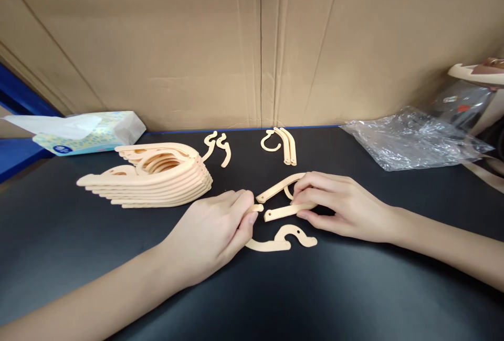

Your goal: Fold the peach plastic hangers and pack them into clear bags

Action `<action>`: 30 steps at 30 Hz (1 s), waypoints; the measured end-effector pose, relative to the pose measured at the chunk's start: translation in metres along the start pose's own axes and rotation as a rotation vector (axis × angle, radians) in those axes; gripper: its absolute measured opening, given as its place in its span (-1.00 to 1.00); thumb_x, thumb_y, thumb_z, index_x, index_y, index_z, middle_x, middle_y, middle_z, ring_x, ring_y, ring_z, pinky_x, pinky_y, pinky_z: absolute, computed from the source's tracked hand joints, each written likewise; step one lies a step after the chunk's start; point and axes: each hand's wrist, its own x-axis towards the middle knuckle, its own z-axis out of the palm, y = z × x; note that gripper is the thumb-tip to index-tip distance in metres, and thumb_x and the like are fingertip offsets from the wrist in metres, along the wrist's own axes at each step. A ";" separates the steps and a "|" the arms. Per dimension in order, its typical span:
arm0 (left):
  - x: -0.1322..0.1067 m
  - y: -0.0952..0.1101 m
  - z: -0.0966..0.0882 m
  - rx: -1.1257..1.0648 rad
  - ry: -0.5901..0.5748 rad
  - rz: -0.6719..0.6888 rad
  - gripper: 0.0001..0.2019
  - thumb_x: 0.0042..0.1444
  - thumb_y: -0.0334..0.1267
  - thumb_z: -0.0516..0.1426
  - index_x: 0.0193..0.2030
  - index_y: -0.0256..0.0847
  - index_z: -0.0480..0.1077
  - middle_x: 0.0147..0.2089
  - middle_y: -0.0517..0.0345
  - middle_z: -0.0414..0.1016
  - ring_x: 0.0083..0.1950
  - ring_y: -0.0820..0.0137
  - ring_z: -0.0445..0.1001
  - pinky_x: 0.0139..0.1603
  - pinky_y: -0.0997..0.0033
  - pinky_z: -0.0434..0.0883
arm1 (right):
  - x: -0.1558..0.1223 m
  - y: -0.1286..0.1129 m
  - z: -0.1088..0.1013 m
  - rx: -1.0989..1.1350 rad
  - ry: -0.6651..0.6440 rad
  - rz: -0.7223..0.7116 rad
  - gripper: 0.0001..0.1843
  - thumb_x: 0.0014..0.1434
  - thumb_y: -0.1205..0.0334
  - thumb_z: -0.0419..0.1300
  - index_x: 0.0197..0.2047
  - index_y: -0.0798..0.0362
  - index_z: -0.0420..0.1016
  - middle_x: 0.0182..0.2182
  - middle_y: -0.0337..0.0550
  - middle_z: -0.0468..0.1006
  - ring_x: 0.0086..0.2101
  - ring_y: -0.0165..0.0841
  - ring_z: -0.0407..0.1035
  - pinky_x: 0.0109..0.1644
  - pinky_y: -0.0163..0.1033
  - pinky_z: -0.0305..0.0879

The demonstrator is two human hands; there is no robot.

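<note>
Brown cardboard stands behind the black table. At left lies a tissue pack, then a stack of cream frames. My left hand is closed around a small cream piece, its tip poking out; a hooked piece lies nearer me. My right hand pinches a pale strip near an arched strip. Clear plastic lies farther right.
</note>
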 end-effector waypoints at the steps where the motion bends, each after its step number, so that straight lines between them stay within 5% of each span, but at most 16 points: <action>1: 0.001 0.000 0.000 -0.001 -0.005 0.003 -0.75 0.45 -0.29 -0.14 -0.33 -0.12 0.06 -0.46 0.35 0.17 -0.52 0.46 0.21 -0.50 0.44 0.08 | 0.000 0.000 0.000 0.001 0.003 0.001 -0.91 0.35 0.36 0.14 -0.23 0.11 0.46 -0.22 -0.12 0.49 -0.25 -0.43 0.39 -0.19 -0.34 0.32; 15: 0.002 0.000 0.002 -0.038 -0.019 -0.034 -0.75 0.47 -0.26 -0.19 -0.24 -0.15 0.19 -0.45 0.32 0.29 -0.50 0.45 0.30 -0.48 0.44 0.15 | 0.000 -0.004 0.002 0.002 0.042 0.015 -0.92 0.34 0.41 0.11 -0.18 0.09 0.41 -0.18 -0.13 0.42 -0.30 -0.48 0.40 -0.24 -0.38 0.38; 22: 0.004 0.004 -0.001 -0.064 -0.021 -0.024 -0.76 0.44 -0.27 -0.17 -0.31 -0.12 0.07 -0.52 0.38 0.21 -0.59 0.48 0.22 -0.55 0.49 0.10 | 0.000 -0.008 0.004 -0.012 0.038 -0.020 -0.91 0.35 0.38 0.09 -0.19 0.06 0.39 -0.18 -0.12 0.43 -0.27 -0.45 0.43 -0.26 -0.37 0.41; 30: 0.005 0.003 -0.001 -0.002 -0.039 -0.011 -0.68 0.47 0.00 -0.14 -0.29 -0.11 0.07 -0.53 0.38 0.26 -0.63 0.49 0.23 -0.59 0.52 0.08 | 0.002 -0.008 0.004 -0.067 0.072 -0.053 -0.91 0.39 0.34 0.09 -0.15 0.08 0.41 -0.15 -0.08 0.46 -0.22 -0.39 0.45 -0.21 -0.32 0.42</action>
